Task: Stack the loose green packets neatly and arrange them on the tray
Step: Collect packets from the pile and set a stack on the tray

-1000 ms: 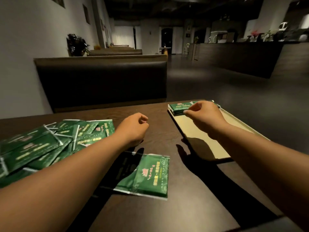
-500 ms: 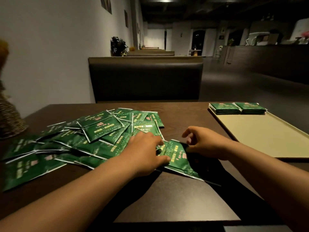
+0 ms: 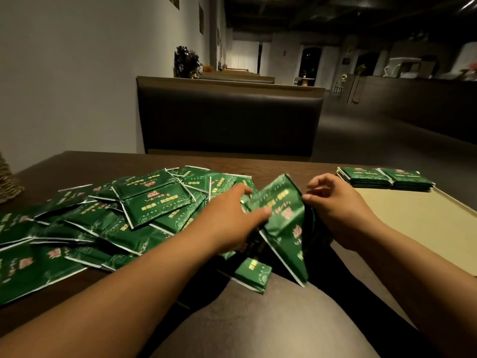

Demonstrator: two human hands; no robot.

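Head view: nearest us, one small green packet (image 3: 253, 274) lies flat on the dark table (image 3: 258, 326), just under the hands. Above it we see both hands on a lifted packet (image 3: 280, 223), tilted up on edge off the table. Left hand (image 3: 227, 223) grips its left side, thumb on the face, fingers behind. Right hand (image 3: 340, 208) pinches the right edge between thumb and forefinger, other fingers curled loose — so both hands are closed on the same packet.

Left of the hands, the loose pile of green packets (image 3: 116, 220) sprawls over the table, overlapping at all angles, reaching the left frame edge. The left hand's fingers touch the pile's right edge.

Right side, the beige tray (image 3: 413, 223) sits on the table, mostly bare. At its far end two neat stacks (image 3: 387, 178) lie side by side, touching.

Far left, a woven basket (image 3: 7, 182) is partly cut off. Beyond the table — a dark booth seat (image 3: 227, 120).
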